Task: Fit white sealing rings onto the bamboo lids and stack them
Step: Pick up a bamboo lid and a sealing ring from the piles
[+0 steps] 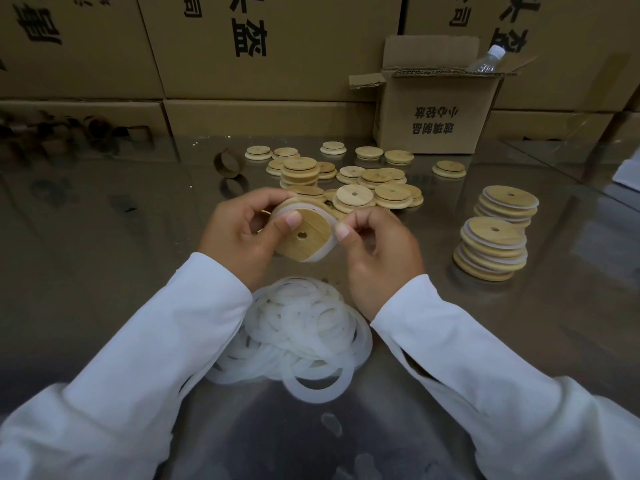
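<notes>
My left hand (pixel 239 233) grips a round bamboo lid (pixel 306 239) with a centre hole, thumb pressed on its face. A white sealing ring (pixel 327 249) wraps the lid's edge. My right hand (pixel 375 251) pinches that ring at the lid's right side. Below my hands lies a heap of loose white rings (pixel 301 337). Bare bamboo lids (pixel 356 183) are scattered and piled behind my hands. Two stacks of ringed lids (pixel 491 249) (pixel 507 204) stand at the right.
The glossy table (pixel 104 237) reflects the surroundings. An open cardboard box (pixel 436 112) with a plastic bottle (pixel 486 58) stands at the back right. A cardboard tape core (pixel 228 162) sits behind the left hand. Large cartons (pixel 207 46) wall the back.
</notes>
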Available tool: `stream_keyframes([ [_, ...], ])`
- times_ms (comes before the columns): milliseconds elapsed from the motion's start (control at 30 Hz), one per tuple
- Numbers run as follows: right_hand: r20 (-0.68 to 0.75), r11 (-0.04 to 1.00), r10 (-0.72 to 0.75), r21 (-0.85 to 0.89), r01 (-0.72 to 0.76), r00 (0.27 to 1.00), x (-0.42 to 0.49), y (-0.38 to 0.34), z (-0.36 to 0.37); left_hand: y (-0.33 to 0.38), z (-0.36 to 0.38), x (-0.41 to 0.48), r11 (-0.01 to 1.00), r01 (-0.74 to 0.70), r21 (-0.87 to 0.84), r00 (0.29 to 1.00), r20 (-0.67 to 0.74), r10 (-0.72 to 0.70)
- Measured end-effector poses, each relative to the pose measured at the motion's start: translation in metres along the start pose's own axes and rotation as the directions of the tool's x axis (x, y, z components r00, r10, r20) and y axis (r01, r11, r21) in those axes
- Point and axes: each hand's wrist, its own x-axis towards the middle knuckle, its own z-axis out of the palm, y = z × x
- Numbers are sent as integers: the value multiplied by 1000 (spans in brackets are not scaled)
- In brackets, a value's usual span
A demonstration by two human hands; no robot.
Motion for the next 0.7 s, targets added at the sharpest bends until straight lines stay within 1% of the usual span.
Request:
stream_keyframes([
  [200,-11,996,51,78,-50,999,0,3,-1,0,4,-2,1000,23,7,999,-26,-23],
  [333,-46,987,77,144,-70,996,-1,4,1,2,7,-2,995,76,-66,995,-60,-80],
  [433,-73,990,95,109,-87,993,-2,4,3,2,9,-2,977,141,-157,983,-90,-157],
  [533,-88,993,98,68,-92,991,-2,5,2,0,11,-3,959,193,-207,973,-86,-215],
  [700,-98,995,92,-19,-94,991,0,6,-1,-3,10,-3,896,339,-287,939,37,-343],
])
